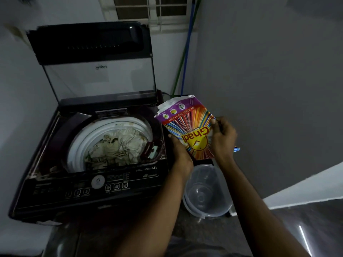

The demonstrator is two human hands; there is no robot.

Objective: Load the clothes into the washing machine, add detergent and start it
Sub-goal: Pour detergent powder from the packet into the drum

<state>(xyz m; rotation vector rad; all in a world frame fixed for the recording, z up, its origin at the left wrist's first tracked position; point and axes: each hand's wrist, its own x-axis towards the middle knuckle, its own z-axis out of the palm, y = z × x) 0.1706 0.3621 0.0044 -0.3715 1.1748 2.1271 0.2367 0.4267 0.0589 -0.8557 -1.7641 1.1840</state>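
A dark top-loading washing machine (55,175) stands at the left with its glass lid (96,76) raised. Pale crumpled clothes (118,145) fill the white drum. To the right of the drum I hold a colourful striped detergent packet (187,127) upside down, its torn white opening pointing up and away from me. My left hand (181,154) grips the packet's lower left edge. My right hand (222,138) holds its right edge, with a small blue scrap sticking out behind that hand. The control panel (96,184) with a round dial faces me.
A clear plastic tub (207,193) sits on the floor right of the machine, under my wrists. Grey walls close the corner at the right. Blue and green hoses (185,58) run down the back wall beside a barred window (150,12).
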